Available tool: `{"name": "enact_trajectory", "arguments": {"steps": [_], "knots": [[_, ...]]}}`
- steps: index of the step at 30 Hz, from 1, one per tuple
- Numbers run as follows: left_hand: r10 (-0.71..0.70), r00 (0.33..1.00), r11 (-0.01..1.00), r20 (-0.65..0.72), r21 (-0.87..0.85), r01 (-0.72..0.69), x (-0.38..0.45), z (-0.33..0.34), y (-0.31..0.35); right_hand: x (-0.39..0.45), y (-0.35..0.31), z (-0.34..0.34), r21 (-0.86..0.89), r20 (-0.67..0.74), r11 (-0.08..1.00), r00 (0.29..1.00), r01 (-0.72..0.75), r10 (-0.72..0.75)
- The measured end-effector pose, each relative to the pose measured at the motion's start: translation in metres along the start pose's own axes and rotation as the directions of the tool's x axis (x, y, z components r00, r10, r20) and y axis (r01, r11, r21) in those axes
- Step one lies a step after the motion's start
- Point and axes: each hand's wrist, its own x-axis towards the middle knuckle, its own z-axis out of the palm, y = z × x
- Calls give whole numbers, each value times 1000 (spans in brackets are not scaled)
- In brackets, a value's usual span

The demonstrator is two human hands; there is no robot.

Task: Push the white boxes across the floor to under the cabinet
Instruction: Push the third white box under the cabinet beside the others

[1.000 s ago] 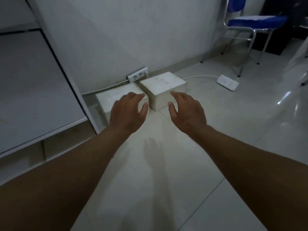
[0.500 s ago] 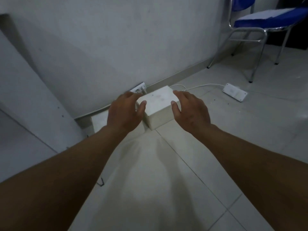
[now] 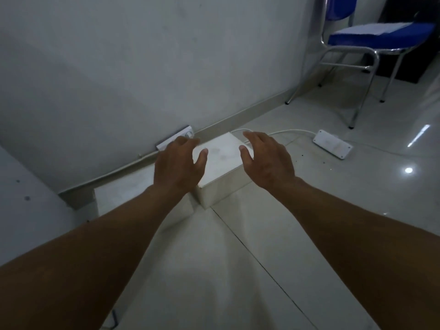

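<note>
Your left hand (image 3: 179, 166) and your right hand (image 3: 266, 158) are both stretched out in front of you with the fingers spread and loose, gripping nothing. They frame the right white box (image 3: 222, 167), which sits on the tiled floor (image 3: 238, 270) close to the wall's skirting, one corner pointing back toward you. Your left hand lies over that box's left edge, thumb pointing inward across the top; whether the palm actually presses on it you cannot tell from this angle. Your right hand is over the far right corner of the same box, thumb angled toward the top face, and contact there is equally unclear. The left white box (image 3: 133, 201) sits just beside the first, on its left, partly hidden under your left forearm; the two look to be touching or very nearly so. Further left, the pale side panel of the cabinet (image 3: 26, 210) rises at the frame's edge, near the left box. On the wall behind your left hand a wall socket (image 3: 175, 140) is fixed low down, with a white cable (image 3: 285, 132) running along the floor to a power strip (image 3: 332, 144) lying to the right of the boxes. A blue chair (image 3: 371, 41) on metal legs stands well apart in the far right corner.
</note>
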Motion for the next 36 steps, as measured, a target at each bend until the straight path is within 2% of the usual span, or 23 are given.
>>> {"name": "enact_trajectory", "arguments": {"steps": [3,7,10,17,24,32,34,36], "knots": [[-48,999,999,2,-25,48,20,18,-9,23,-1,14,-20,55,1000,998,11,-9],[-91,996,996,-10,8,91,41,48,-15,58,7,35,8,53,1000,999,1,-2],[-133,991,991,-30,12,133,59,80,-16,83,28,57,19,75,1000,997,5,-6],[-324,945,944,-35,45,326,73,145,-31,118,87,123,60,166,997,985,46,-55],[-406,913,911,-47,58,408,87,221,-56,152,140,198,133,191,991,980,34,-59],[-622,782,771,-39,143,620,98,269,-86,185,152,258,126,369,986,927,-113,59],[-661,750,742,-25,128,658,100,272,-85,190,152,269,102,425,982,900,-160,103],[-728,685,683,2,78,726,101,275,-81,192,151,278,63,454,982,881,-180,132]]}}
